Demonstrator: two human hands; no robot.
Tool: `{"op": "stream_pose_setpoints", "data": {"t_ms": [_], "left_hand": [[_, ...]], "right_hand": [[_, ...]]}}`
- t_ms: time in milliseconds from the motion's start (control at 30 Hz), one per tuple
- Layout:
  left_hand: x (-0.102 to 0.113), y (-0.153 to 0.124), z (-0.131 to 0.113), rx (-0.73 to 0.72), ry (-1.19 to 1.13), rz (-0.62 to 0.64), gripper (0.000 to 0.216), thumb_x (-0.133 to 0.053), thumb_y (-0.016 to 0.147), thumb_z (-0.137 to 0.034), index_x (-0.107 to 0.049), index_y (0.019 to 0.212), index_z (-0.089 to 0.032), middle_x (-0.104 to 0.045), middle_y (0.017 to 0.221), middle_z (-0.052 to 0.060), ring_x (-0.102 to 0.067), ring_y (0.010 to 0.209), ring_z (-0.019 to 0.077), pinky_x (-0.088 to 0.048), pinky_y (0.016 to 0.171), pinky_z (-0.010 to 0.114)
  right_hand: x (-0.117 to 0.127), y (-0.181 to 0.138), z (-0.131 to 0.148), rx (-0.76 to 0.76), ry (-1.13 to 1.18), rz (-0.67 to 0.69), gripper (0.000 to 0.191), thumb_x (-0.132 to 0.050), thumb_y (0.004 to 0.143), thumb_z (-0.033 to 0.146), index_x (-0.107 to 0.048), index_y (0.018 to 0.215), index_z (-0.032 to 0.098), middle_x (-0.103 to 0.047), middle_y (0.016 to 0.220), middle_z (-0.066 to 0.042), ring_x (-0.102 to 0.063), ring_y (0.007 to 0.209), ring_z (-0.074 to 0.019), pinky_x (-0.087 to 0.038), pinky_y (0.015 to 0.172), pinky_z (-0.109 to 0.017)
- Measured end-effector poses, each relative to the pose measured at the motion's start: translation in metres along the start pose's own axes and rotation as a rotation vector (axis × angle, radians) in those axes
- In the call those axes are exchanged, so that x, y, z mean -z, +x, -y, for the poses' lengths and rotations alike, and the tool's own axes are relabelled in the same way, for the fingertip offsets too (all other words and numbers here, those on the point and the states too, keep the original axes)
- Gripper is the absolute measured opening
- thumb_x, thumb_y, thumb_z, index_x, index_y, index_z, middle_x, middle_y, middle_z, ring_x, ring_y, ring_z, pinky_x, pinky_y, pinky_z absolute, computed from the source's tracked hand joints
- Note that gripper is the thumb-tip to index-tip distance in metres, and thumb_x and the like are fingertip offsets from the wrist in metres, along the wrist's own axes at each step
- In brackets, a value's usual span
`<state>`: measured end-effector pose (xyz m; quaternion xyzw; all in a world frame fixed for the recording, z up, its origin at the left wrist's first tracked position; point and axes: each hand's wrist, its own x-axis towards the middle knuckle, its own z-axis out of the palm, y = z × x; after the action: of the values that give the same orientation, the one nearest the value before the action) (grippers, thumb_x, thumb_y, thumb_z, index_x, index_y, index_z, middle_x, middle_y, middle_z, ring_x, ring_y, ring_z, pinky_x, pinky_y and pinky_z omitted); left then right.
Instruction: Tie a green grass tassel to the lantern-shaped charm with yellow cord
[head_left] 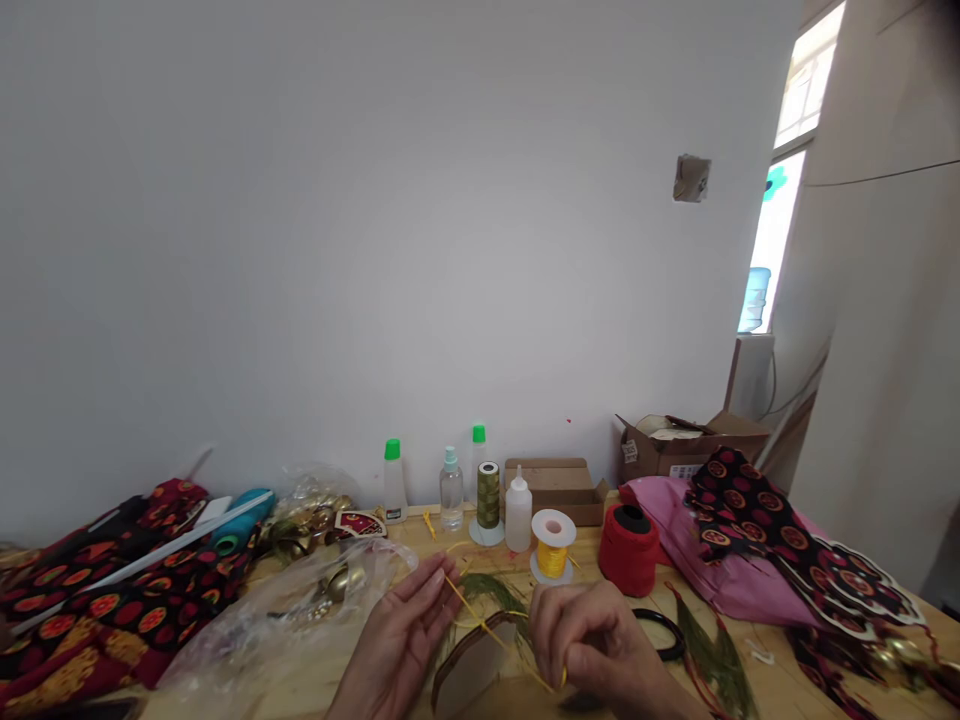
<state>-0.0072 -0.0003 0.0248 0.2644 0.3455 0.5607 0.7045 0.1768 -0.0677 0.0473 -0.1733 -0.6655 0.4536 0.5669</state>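
A length of yellow cord [480, 620] crosses between my two hands. My left hand [405, 640] is raised with fingers fairly straight, and the cord meets it at the fingertips, where the thumb and forefinger pinch it. Closed in a pinch, my right hand [596, 645] grips the cord's other part, with a small yellow end showing by the thumb. Beneath the cord, between the hands, is a pale curved piece with a dark rim [476, 665]; its lower part is cut off by the frame. Green threads [487, 588] lie just behind it on the table.
A spool of yellow cord [553, 560], a red thread cone [628, 550], a green thread spool [488, 495] and several bottles [518, 510] stand behind. Patterned fabric [90, 580] and a plastic bag [255, 630] lie left. Right are a black ring [660, 635], pink cloth [720, 570] and a cardboard box [675, 455].
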Motion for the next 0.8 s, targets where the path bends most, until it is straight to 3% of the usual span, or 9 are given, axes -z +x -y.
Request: {"op": "stream_pose_setpoints", "data": {"t_ms": [167, 400, 533, 633, 733, 800], "left_hand": [[0.005, 0.008, 0.002, -0.001, -0.063, -0.086, 0.025, -0.044, 0.071, 0.009, -0.062, 0.073, -0.008, -0.068, 0.064, 0.005, -0.064, 0.058, 0.0108, -0.054, 0.057, 0.020], [0.001, -0.002, -0.001, -0.071, -0.061, 0.107, 0.028, -0.046, 0.071, 0.005, -0.063, 0.086, -0.010, -0.066, 0.068, 0.006, -0.063, 0.062, 0.0119, -0.053, 0.063, 0.026], [-0.011, -0.017, -0.003, 0.046, -0.029, 0.335, 0.027, -0.061, 0.067, -0.011, -0.063, 0.093, -0.015, -0.066, 0.079, 0.005, -0.062, 0.072, 0.0168, -0.049, 0.073, 0.031], [-0.020, -0.027, -0.003, 0.050, 0.005, 0.472, 0.039, -0.071, 0.057, -0.019, -0.063, 0.094, -0.015, -0.066, 0.085, 0.006, -0.060, 0.074, 0.0175, -0.048, 0.073, 0.030], [-0.025, -0.032, 0.000, 0.073, 0.028, 0.557, 0.048, -0.076, 0.047, -0.023, -0.064, 0.093, -0.014, -0.066, 0.078, 0.006, -0.059, 0.065, 0.0151, -0.049, 0.065, 0.027], [-0.026, -0.034, 0.001, 0.103, 0.018, 0.541, 0.044, -0.078, 0.044, -0.023, -0.067, 0.085, -0.014, -0.064, 0.067, 0.003, -0.059, 0.059, 0.0135, -0.049, 0.060, 0.026]], "right_hand": [[0.004, -0.004, -0.008, -0.023, 0.092, 0.000, 0.017, -0.057, 0.070, 0.032, -0.069, 0.064, 0.022, -0.054, 0.056, -0.003, -0.048, 0.055, -0.0130, -0.035, 0.055, -0.027], [-0.004, 0.004, -0.002, -0.058, 0.121, -0.085, 0.018, -0.054, 0.074, 0.030, -0.066, 0.067, 0.019, -0.055, 0.061, -0.001, -0.050, 0.052, -0.0095, -0.038, 0.052, -0.022], [-0.013, 0.022, 0.008, -0.140, -0.121, -0.166, 0.020, -0.054, 0.074, 0.027, -0.064, 0.062, 0.015, -0.057, 0.054, 0.000, -0.049, 0.050, -0.0082, -0.038, 0.050, -0.019], [-0.020, 0.041, 0.018, -0.116, -0.401, -0.220, 0.018, -0.055, 0.071, 0.025, -0.064, 0.060, 0.014, -0.059, 0.055, -0.001, -0.049, 0.052, -0.0088, -0.037, 0.051, -0.019], [-0.024, 0.060, 0.019, -0.112, -0.604, -0.243, 0.019, -0.054, 0.070, 0.024, -0.064, 0.060, 0.012, -0.057, 0.053, 0.000, -0.048, 0.050, -0.0094, -0.036, 0.048, -0.019], [-0.024, 0.067, 0.013, -0.121, -0.676, -0.262, 0.021, -0.053, 0.071, 0.026, -0.064, 0.061, 0.012, -0.056, 0.052, 0.000, -0.047, 0.048, -0.0092, -0.034, 0.046, -0.019]]}}
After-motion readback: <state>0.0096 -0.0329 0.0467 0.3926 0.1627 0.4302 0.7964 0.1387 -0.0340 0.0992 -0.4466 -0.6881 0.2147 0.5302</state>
